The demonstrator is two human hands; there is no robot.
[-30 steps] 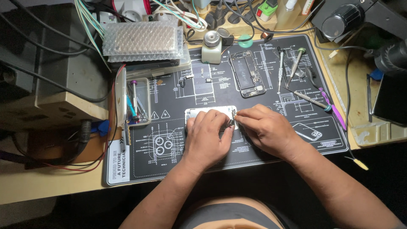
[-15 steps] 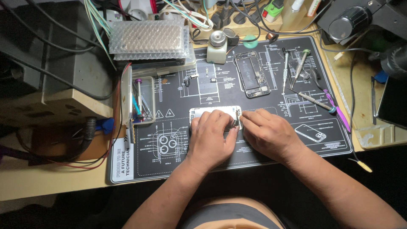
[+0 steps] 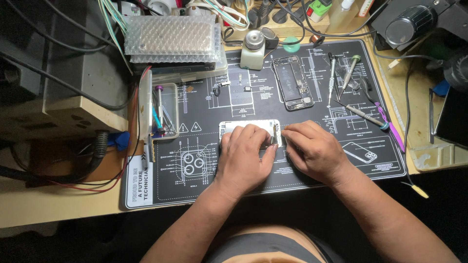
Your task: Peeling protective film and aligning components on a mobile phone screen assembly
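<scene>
Two bare hands meet on a white rectangular phone panel (image 3: 249,127) at the centre of a black printed repair mat (image 3: 204,165). Left hand (image 3: 243,153) lies flat over the panel, fingers spread, pressing. Right hand (image 3: 312,148) pinches its right edge. At 1 o'clock lies an opened dark phone chassis (image 3: 291,82).
</scene>
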